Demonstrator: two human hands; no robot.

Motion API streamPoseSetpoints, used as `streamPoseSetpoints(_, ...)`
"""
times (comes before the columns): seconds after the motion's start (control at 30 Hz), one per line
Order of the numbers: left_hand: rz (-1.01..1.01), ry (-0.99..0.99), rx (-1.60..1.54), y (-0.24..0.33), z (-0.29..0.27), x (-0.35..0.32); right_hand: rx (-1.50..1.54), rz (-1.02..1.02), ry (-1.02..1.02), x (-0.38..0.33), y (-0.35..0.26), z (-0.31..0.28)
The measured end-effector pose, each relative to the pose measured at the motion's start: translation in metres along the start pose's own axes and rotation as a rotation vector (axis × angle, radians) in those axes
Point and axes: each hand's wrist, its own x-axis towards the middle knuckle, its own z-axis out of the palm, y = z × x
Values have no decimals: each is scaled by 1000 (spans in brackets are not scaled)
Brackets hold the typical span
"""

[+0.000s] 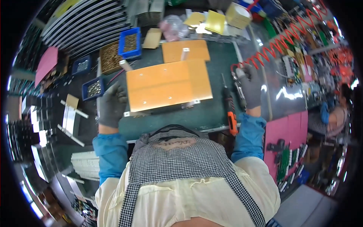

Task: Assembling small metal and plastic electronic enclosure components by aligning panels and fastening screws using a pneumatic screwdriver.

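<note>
A flat orange panel (162, 89) lies on the green work mat, with small fasteners in its face and white blocks (125, 65) at its edges. My left hand (112, 102), in a grey glove, is beside the panel's left edge. Its fingers are curled, and whatever may be in them is hidden. At the mat's right side my gloved right hand (251, 87) is closed around a silver air tool (239, 89), joined to a red coiled hose (278, 43). Left of that hand lies a screwdriver (231, 117) with an orange and black handle.
Blue bins (130, 43) and a box of small brown parts (110, 56) stand at the far left, near a smaller blue tray of fasteners (93, 89). Metal strips (83, 32) are stacked behind. On the right is a pink sheet (289, 132) with circuit boards. A person (334, 117) sits farther right.
</note>
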Motion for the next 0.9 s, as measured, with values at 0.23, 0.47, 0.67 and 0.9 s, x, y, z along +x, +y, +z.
streamPoseSetpoints(0.23,108,217,100,-6,-50,4,-781,70,-50,-19,178,-49)
streamPoseSetpoints(0.47,82,241,-311,-7,0,-6,-473,244,-130,-30,175,-24)
streamPoseSetpoints(0.67,36,57,-333,6,-7,-18,130,315,23,-13,167,-52)
streamPoseSetpoints(0.9,56,9,-346,21,25,-24,1362,-236,-204,-2,-64,-74)
